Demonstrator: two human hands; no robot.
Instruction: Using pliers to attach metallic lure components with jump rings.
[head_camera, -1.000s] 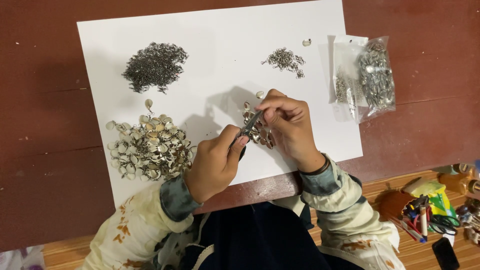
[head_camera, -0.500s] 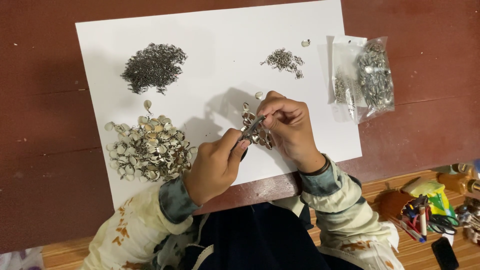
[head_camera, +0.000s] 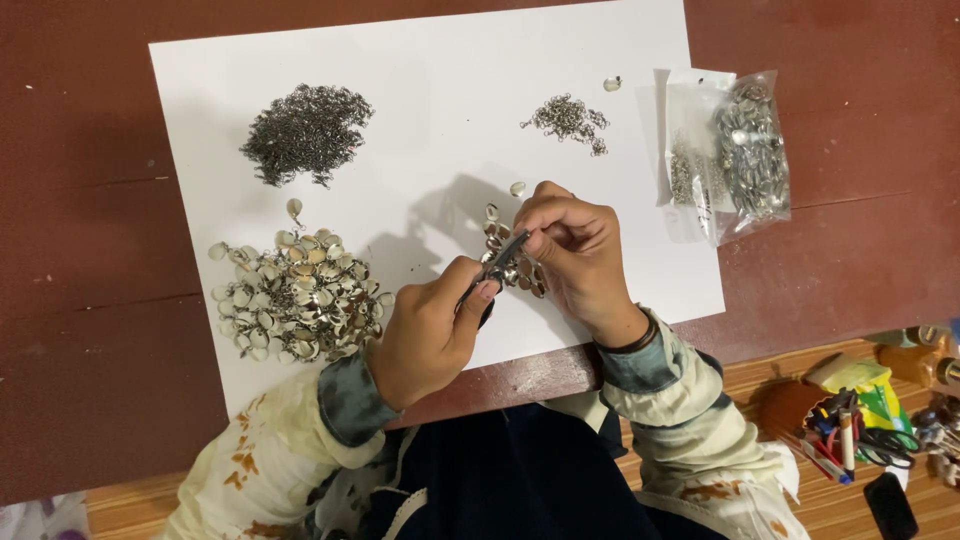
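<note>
Little has moved since the earlier frames: both hands hold their place over the lower middle of the white sheet (head_camera: 420, 130), with the pliers tilted only slightly differently and the piece between them in the same spot. Left hand (head_camera: 425, 335) is closed around the handles of small pliers (head_camera: 497, 265), whose tips point up and to the right. Right hand (head_camera: 575, 245) is curled, its fingertips pinching a short cluster of pale shell-like charms (head_camera: 500, 245) that rests on the sheet just beneath the plier tips. The tips meet the cluster where the fingers hold it; the exact link being worked is too small to make out.

Such stillness suggests fine work in progress at one joint of the cluster rather than a fetch from any pile.

Around the hands:
- a large heap of charms (head_camera: 295, 295) at the left, near the left wrist;
- a dark pile of small rings (head_camera: 305, 130) above that heap;
- a smaller ring pile (head_camera: 570, 120) at upper right, with one loose charm (head_camera: 612, 84) beside it;
- a clear bag (head_camera: 745, 150) of metal parts, lying half on the sheet's right edge;
- the dark red table (head_camera: 90, 200) under all;
- a clutter of pens and scissors (head_camera: 850, 435) on the floor at lower right.
</note>
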